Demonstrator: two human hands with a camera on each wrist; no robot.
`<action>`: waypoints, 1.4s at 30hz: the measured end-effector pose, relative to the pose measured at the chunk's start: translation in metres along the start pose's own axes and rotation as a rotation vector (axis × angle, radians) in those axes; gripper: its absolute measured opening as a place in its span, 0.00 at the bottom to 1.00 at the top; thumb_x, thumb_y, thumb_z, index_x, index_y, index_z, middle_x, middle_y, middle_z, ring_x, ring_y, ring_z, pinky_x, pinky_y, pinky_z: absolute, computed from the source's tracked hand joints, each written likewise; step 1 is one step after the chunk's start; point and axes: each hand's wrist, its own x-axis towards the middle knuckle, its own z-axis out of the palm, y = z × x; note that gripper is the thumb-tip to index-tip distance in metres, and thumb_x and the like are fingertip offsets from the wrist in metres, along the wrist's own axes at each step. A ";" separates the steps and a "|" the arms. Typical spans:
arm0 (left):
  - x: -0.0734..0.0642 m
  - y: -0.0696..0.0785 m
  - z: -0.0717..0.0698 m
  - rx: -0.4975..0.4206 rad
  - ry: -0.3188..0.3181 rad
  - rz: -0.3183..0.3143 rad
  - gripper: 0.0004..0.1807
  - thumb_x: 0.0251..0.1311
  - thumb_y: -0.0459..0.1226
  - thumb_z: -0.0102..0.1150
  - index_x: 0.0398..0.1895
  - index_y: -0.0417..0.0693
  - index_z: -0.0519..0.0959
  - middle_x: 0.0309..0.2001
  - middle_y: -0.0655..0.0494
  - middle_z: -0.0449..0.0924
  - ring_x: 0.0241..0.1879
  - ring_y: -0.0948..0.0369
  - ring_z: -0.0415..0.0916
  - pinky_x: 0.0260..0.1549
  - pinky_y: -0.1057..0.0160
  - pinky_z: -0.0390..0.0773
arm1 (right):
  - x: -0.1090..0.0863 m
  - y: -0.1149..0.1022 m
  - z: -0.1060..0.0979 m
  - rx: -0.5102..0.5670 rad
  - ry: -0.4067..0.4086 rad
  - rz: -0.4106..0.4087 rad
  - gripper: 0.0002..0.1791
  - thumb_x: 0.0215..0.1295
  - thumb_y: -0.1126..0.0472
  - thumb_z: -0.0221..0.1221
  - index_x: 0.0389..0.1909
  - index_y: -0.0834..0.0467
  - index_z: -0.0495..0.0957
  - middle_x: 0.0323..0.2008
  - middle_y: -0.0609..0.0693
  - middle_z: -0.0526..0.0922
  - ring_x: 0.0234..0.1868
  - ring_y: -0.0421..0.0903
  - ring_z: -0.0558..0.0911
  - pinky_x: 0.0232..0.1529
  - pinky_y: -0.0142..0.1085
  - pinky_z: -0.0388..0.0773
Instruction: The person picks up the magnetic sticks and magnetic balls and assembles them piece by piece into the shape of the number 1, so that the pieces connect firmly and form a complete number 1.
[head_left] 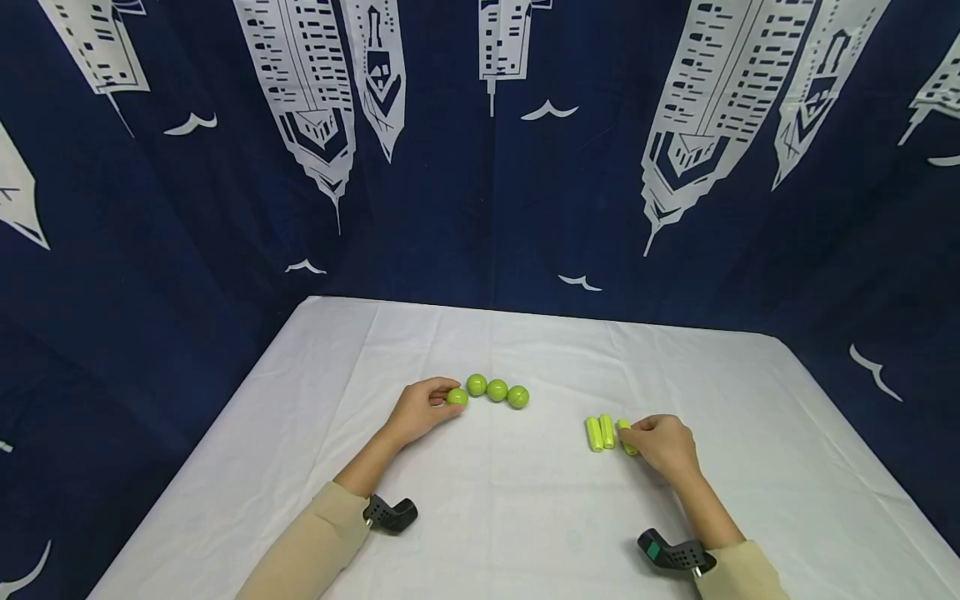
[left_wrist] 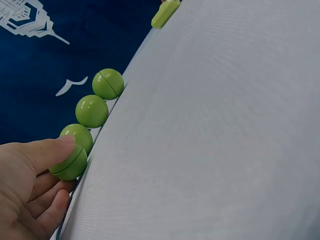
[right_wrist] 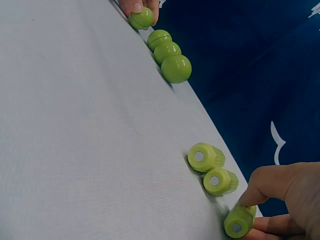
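Note:
My left hand pinches a green ball between thumb and fingers, at the left end of a short row. Three more glossy green balls lie to the right of it on the white cloth; a seam shows around some of them. With thumb and fingertips my right hand holds a yellow-green stick, a short faceted piece with a pale round spot on its end. Two like sticks lie side by side just left of it. The left wrist view shows the held ball overlapping its neighbour.
A white cloth with fold creases covers the table. Behind it hangs a dark blue curtain with white buildings and birds. Black wrist devices sit at both sleeves.

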 end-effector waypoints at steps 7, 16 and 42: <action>0.000 0.002 -0.004 -0.092 0.005 -0.053 0.21 0.51 0.33 0.73 0.49 0.37 0.82 0.45 0.45 0.83 0.47 0.52 0.81 0.48 0.62 0.82 | 0.001 0.001 -0.001 0.053 0.019 -0.028 0.19 0.60 0.55 0.62 0.38 0.71 0.80 0.29 0.58 0.81 0.29 0.50 0.75 0.21 0.33 0.71; 0.003 -0.002 -0.009 -0.209 -0.003 -0.121 0.22 0.53 0.35 0.72 0.50 0.34 0.81 0.45 0.44 0.83 0.47 0.50 0.81 0.46 0.60 0.82 | 0.001 -0.009 -0.004 0.107 0.028 -0.046 0.20 0.60 0.57 0.62 0.42 0.71 0.79 0.36 0.62 0.82 0.33 0.51 0.78 0.26 0.34 0.75; 0.008 0.004 -0.011 -0.304 0.033 -0.241 0.19 0.58 0.40 0.69 0.48 0.34 0.82 0.40 0.49 0.85 0.40 0.59 0.81 0.40 0.64 0.82 | -0.005 -0.066 0.023 0.368 -0.091 -0.040 0.18 0.58 0.60 0.63 0.45 0.69 0.80 0.37 0.57 0.82 0.29 0.46 0.76 0.28 0.34 0.77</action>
